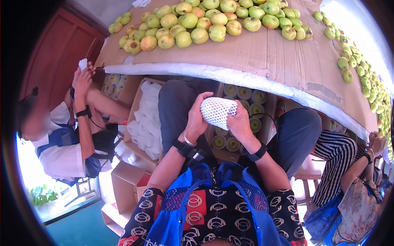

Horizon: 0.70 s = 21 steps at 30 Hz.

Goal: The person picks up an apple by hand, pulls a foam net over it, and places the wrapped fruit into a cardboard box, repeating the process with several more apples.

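Note:
My left hand (196,121) and my right hand (239,123) together hold a fruit wrapped in a white foam net sleeve (217,110), just above my lap. Under my hands stands an open cardboard box (230,155) with rows of net-wrapped fruit (242,98). Both of my wrists wear black bands.
A cardboard-covered table (262,53) carries a heap of green-yellow apples (197,24), with more along its right edge (361,69). A box of white foam nets (145,119) is at my left. A person in white (69,139) sits to the left. A person in stripes (344,164) sits to the right.

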### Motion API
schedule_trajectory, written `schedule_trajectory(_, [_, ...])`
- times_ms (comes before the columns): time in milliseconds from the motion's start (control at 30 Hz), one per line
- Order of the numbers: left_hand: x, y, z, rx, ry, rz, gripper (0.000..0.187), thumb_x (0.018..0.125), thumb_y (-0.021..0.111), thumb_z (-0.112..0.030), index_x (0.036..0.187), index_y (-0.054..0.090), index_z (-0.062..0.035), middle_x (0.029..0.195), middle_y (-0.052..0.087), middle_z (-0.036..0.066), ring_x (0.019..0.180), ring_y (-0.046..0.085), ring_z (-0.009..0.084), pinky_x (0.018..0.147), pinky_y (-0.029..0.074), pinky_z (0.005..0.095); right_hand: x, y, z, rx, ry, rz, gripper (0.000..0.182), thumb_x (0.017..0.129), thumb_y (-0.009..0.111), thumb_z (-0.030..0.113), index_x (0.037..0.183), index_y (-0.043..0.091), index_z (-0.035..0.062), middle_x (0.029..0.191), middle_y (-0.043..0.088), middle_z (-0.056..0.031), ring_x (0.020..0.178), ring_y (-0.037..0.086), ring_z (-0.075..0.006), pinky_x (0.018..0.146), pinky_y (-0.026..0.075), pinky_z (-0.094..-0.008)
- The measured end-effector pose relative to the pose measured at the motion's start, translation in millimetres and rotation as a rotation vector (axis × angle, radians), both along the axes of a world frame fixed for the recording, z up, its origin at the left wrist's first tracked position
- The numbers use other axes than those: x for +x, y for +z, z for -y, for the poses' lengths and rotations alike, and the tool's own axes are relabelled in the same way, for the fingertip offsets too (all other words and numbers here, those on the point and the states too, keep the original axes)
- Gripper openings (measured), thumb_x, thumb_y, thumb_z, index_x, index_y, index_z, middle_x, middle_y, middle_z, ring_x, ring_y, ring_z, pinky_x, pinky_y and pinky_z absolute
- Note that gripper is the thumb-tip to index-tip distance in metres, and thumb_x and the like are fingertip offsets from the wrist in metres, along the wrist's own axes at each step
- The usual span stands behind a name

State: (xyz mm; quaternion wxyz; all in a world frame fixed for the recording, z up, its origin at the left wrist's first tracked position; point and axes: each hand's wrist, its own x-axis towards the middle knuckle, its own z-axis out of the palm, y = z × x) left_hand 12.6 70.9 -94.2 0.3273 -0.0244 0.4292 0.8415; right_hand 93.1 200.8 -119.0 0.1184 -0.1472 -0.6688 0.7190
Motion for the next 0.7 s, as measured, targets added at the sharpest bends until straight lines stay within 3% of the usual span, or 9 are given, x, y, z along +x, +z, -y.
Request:
schedule_trajectory(100, [1, -3, 0, 0.128, -0.074, 0.1, 0.036, 0.097, 0.03, -0.027, 0.11, 0.052, -0.0017, 0.108, 0.059, 0.013, 0.099, 0.058, 0.0218, 0.088, 0.045, 0.0354, 2, 39, 0, 0.254, -0.02, 0.052, 0.039, 0.073, 0.069, 0.01, 0.105, 0.049, 0.0004, 0.09, 0.06, -0.0085, 0.073, 0.058, -0.0115, 0.066, 0.05, -0.0279])
schedule_trajectory(233, [-4, -1, 3, 0.299, -0.065, 0.247, 0.039, 0.095, 0.029, -0.029, 0.112, 0.052, -0.0011, 0.11, 0.059, 0.014, 0.103, 0.056, 0.027, 0.092, 0.043, 0.0397, 5, 66, 0, 0.024, 0.028, -0.134, 0.043, 0.071, 0.073, 0.012, 0.106, 0.05, 0.0008, 0.093, 0.059, -0.0102, 0.069, 0.058, -0.0131, 0.063, 0.05, -0.0298])
schedule_trajectory(300, [-7, -6, 10, 0.435, -0.103, 0.265, 0.044, 0.092, 0.034, -0.035, 0.114, 0.052, -0.0005, 0.112, 0.057, 0.016, 0.106, 0.054, 0.0292, 0.091, 0.044, 0.0418, 8, 79, -11, 0.047, -0.065, -0.092, 0.046, 0.071, 0.075, 0.014, 0.107, 0.05, 0.0003, 0.101, 0.058, -0.0108, 0.075, 0.06, -0.0142, 0.065, 0.05, -0.0288])
schedule_trajectory(333, [-9, -8, 12, 0.431, -0.098, 0.261, 0.044, 0.092, 0.034, -0.035, 0.114, 0.052, -0.0005, 0.112, 0.057, 0.016, 0.106, 0.054, 0.0292, 0.091, 0.044, 0.0418, 10, 79, -19, 0.219, -0.093, -0.189, 0.038, 0.069, 0.074, 0.012, 0.102, 0.056, 0.0042, 0.11, 0.055, -0.0113, 0.094, 0.059, -0.022, 0.077, 0.049, -0.0326])
schedule_trajectory(367, [-10, -10, 12, 0.441, -0.108, 0.233, 0.042, 0.093, 0.033, -0.033, 0.112, 0.053, -0.0008, 0.109, 0.058, 0.016, 0.104, 0.055, 0.0289, 0.09, 0.045, 0.041, 9, 83, -20, 0.215, -0.092, -0.19, 0.038, 0.069, 0.074, 0.012, 0.102, 0.056, 0.0042, 0.11, 0.055, -0.0113, 0.094, 0.059, -0.022, 0.077, 0.049, -0.0326])
schedule_trajectory(433, [-8, -10, 9, 0.449, -0.124, 0.215, 0.04, 0.093, 0.033, -0.032, 0.11, 0.053, -0.0012, 0.106, 0.059, 0.015, 0.101, 0.057, 0.0286, 0.088, 0.046, 0.0402, 12, 92, -23, 0.723, -0.128, -0.472, 0.027, 0.066, 0.075, 0.011, 0.089, 0.063, 0.0089, 0.116, 0.052, -0.0119, 0.113, 0.048, -0.0314, 0.089, 0.042, -0.0394])
schedule_trajectory(467, [-6, -10, 8, 0.366, -0.072, 0.181, 0.038, 0.094, 0.032, -0.029, 0.109, 0.053, -0.0012, 0.105, 0.06, 0.015, 0.099, 0.058, 0.028, 0.088, 0.047, 0.0393, 12, 94, -15, 0.676, -0.1, -0.473, 0.019, 0.063, 0.075, 0.009, 0.079, 0.065, 0.0112, 0.122, 0.049, -0.0136, 0.117, 0.041, -0.0396, 0.095, 0.035, -0.0452])
schedule_trajectory(533, [-3, -2, 5, 0.2, -0.039, 0.042, 0.036, 0.095, 0.029, -0.026, 0.111, 0.051, -0.0019, 0.102, 0.06, 0.011, 0.095, 0.059, 0.0219, 0.086, 0.047, 0.0343, 11, 86, -5, 0.798, -0.065, -0.356, 0.024, 0.062, 0.074, 0.009, 0.083, 0.064, 0.0082, 0.131, 0.038, -0.0189, 0.122, 0.033, -0.043, 0.096, 0.031, -0.0495])
schedule_trajectory(700, [4, 4, -1, 0.137, -0.032, 0.039, 0.035, 0.095, 0.029, -0.024, 0.113, 0.05, -0.0015, 0.103, 0.06, 0.01, 0.095, 0.059, 0.0182, 0.085, 0.047, 0.0309, 11, 64, -3, 0.965, -0.001, -0.15, 0.035, 0.054, 0.074, 0.011, 0.085, 0.063, -0.0006, 0.137, 0.026, -0.0245, 0.127, 0.022, -0.0451, 0.096, 0.025, -0.052])
